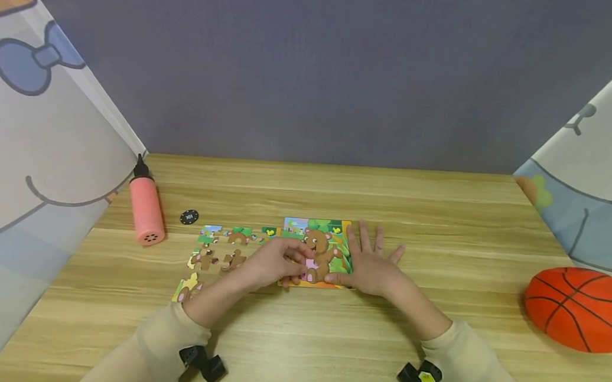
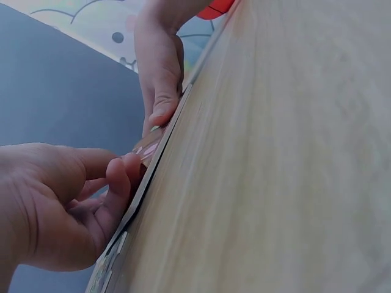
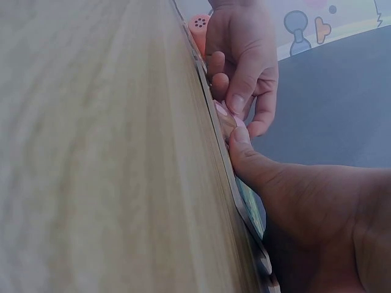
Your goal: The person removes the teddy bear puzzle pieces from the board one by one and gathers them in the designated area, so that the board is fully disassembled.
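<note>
A bear picture puzzle board (image 1: 335, 264) lies on the wooden table between both hands. My left hand (image 1: 274, 263) reaches over its left side, thumb and finger pinching a brown-and-pink puzzle piece (image 3: 225, 119) at the board's surface. Whether that piece is fully loose from the board cannot be seen. Fingers spread, my right hand (image 1: 375, 270) rests on the board's right edge, its thumb on the picture. Loose puzzle pieces (image 1: 204, 259) lie to the left of the board, some partly hidden by the left hand and forearm.
A pink pump (image 1: 147, 210) with a black nozzle lies at the table's left side. A black round chip (image 1: 189, 217) is to its right. At the right edge sits a red basketball (image 1: 582, 310). A grey wall (image 1: 335, 75) rises behind the table.
</note>
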Action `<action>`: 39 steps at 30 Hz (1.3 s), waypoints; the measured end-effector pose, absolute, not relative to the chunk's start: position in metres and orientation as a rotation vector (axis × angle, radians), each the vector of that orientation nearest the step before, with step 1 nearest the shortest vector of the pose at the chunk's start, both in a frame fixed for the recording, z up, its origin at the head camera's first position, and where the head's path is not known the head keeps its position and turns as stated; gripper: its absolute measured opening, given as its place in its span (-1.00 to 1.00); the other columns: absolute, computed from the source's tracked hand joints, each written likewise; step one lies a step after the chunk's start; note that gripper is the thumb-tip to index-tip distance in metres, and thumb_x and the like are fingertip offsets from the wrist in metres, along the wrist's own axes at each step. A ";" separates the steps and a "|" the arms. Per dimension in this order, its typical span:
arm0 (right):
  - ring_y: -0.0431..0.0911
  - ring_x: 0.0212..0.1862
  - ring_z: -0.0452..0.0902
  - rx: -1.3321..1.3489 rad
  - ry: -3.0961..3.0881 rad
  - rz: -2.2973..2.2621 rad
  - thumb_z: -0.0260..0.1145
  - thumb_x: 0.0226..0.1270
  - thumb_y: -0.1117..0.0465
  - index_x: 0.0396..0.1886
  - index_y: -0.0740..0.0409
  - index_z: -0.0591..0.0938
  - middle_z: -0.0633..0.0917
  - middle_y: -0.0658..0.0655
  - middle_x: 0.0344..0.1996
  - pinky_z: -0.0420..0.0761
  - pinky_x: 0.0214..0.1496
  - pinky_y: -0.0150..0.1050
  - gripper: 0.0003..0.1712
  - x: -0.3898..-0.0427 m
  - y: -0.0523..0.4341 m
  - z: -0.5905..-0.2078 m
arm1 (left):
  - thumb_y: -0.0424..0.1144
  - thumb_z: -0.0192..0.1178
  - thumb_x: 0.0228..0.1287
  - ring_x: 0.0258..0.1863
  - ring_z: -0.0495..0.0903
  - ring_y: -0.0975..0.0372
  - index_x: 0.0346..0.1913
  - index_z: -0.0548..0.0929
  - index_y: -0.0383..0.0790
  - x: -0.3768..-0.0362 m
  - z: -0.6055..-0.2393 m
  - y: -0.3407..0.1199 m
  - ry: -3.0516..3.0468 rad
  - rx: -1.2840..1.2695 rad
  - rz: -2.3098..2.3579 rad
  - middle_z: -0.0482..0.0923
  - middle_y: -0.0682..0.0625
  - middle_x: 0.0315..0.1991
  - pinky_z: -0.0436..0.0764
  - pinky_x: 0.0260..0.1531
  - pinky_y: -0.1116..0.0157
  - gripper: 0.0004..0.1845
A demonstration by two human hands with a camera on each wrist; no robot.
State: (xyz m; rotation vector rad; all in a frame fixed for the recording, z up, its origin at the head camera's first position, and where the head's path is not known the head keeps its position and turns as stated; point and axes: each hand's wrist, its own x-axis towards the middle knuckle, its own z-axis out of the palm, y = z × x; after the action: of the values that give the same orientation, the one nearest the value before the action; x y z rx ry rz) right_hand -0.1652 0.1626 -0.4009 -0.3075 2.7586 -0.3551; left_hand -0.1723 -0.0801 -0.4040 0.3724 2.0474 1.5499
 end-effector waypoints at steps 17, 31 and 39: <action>0.46 0.50 -0.54 -0.326 2.758 -0.338 0.19 0.10 -0.62 0.64 0.20 -0.21 -0.34 0.34 0.58 -0.45 0.10 0.72 0.46 -0.164 0.160 -0.398 | -0.44 0.29 0.34 -0.52 0.60 0.16 0.06 0.66 -0.33 -0.169 -0.400 -0.103 2.077 0.322 1.632 0.69 -0.14 -0.25 0.58 -0.58 0.35 -0.75; 0.45 0.48 -0.65 -0.358 2.699 -0.396 0.33 -0.04 -0.60 0.62 0.26 -0.29 -0.42 0.37 0.56 -0.54 0.06 0.70 0.61 -0.164 0.168 -0.397 | -0.42 0.29 0.36 -0.50 0.60 0.13 0.05 0.64 -0.34 -0.160 -0.397 -0.143 2.138 0.280 1.593 0.66 -0.15 -0.23 0.63 -0.56 0.29 -0.76; 0.44 0.49 -0.62 -0.345 2.714 -0.369 0.33 -0.07 -0.63 0.62 0.25 -0.28 -0.41 0.35 0.57 -0.52 0.07 0.70 0.63 -0.166 0.166 -0.399 | -0.41 0.30 0.36 -0.47 0.57 0.15 0.05 0.63 -0.38 -0.150 -0.396 -0.170 2.143 0.180 1.630 0.62 -0.20 -0.28 0.61 -0.55 0.32 -0.75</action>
State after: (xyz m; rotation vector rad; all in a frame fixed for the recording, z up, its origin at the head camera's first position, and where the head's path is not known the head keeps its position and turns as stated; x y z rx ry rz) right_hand -0.1656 0.1665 -0.3990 -0.3447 2.7137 -0.3688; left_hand -0.1498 -0.1700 -0.3964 0.1796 2.1433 1.6302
